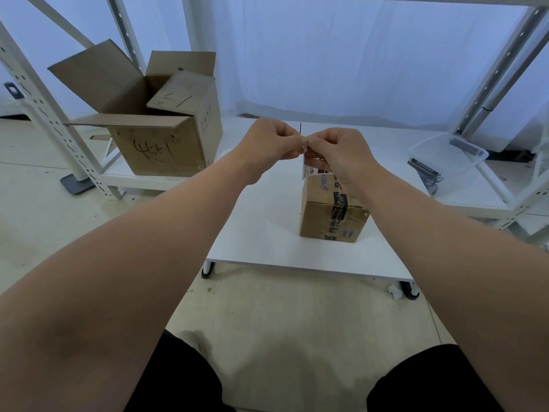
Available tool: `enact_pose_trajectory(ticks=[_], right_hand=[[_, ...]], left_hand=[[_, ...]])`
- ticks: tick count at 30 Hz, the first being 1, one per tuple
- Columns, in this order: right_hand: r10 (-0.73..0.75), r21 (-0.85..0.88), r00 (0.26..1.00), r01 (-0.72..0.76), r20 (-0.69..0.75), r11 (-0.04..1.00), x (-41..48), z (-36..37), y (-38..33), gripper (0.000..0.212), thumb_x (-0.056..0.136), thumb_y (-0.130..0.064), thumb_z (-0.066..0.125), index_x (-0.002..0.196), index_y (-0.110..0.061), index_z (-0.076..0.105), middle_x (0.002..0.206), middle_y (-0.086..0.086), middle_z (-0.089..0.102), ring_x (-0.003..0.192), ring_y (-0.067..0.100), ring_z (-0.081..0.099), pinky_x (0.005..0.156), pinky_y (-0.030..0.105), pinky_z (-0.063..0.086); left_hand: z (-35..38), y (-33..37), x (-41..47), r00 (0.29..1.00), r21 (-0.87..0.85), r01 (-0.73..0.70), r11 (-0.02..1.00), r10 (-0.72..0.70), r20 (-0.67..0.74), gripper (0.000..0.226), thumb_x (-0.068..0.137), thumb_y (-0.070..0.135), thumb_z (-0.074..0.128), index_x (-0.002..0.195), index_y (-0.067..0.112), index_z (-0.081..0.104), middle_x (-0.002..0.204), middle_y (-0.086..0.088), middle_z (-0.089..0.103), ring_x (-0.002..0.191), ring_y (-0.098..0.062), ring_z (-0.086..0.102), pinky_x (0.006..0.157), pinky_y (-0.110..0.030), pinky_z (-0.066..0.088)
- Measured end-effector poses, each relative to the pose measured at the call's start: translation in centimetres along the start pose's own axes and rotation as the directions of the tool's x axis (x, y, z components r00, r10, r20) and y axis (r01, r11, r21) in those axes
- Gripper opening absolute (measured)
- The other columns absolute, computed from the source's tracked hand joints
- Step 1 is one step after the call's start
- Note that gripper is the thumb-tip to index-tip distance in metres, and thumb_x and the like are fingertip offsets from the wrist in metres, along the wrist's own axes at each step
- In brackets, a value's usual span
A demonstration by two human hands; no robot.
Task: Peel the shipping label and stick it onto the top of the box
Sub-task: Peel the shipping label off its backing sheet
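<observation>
- Bench [255, 227]: white and low, carries the box.
- Box [329, 215]: small taped carton, upright on the bench's right half. Its top is partly hidden by the right wrist.
- Shipping label [307, 171]: in the air, hanging over the box's far top edge, not yet stuck. Contact cannot be told.
- Left grip [267, 141], right grip [335, 150]: each pinches the label's upper corner, fingertips meeting. Probably parting the backing. Advice: peel slowly, hold by the edges, keep the adhesive from folding.
- Open carton [154, 144], clear tub [445, 156]: beyond, on shelving.
</observation>
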State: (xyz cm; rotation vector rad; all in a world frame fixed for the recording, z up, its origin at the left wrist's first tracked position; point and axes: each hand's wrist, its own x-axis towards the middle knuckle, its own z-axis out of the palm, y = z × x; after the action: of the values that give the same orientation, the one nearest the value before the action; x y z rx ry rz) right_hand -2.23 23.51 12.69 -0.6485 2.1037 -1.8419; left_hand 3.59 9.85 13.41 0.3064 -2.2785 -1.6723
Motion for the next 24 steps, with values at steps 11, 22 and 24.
enact_pose_trajectory(ticks=[11,22,24], right_hand=[[0.010,-0.028,0.999,-0.009,0.044,1.000,0.29,0.04,0.44,0.015,0.090,-0.014,0.060,0.090,-0.001,0.067,0.093,0.019,0.069,0.084,0.024,0.069,0.081,0.035,0.059],[0.060,0.095,0.997,-0.064,0.044,0.993,0.48,0.24,0.29,0.014,0.094,-0.009,0.054,0.085,-0.002,0.063,0.083,0.014,0.068,0.073,0.018,0.069,0.072,0.027,0.059],[0.047,0.068,0.998,-0.049,0.032,0.997,0.47,0.18,0.38,0.014,0.092,-0.012,0.058,0.085,-0.003,0.065,0.084,0.013,0.070,0.075,0.018,0.071,0.073,0.028,0.059]], left_hand=[[0.09,-0.11,0.07,1.000,0.065,0.026,0.998,-0.027,0.008,0.013,0.083,0.009,0.061,0.071,0.004,0.061,0.079,-0.011,0.063,0.079,-0.015,0.065,0.089,-0.029,0.053],[-0.47,-0.61,0.43,0.999,-0.073,0.028,0.997,-0.026,0.034,0.012,0.086,0.008,0.061,0.089,-0.004,0.062,0.083,-0.016,0.053,0.081,-0.021,0.061,0.078,-0.018,0.054],[-0.41,-0.46,0.24,0.999,-0.043,0.036,0.998,-0.035,0.037,0.026,0.086,0.018,0.066,0.088,-0.008,0.065,0.083,-0.016,0.063,0.079,-0.016,0.066,0.084,-0.022,0.055]])
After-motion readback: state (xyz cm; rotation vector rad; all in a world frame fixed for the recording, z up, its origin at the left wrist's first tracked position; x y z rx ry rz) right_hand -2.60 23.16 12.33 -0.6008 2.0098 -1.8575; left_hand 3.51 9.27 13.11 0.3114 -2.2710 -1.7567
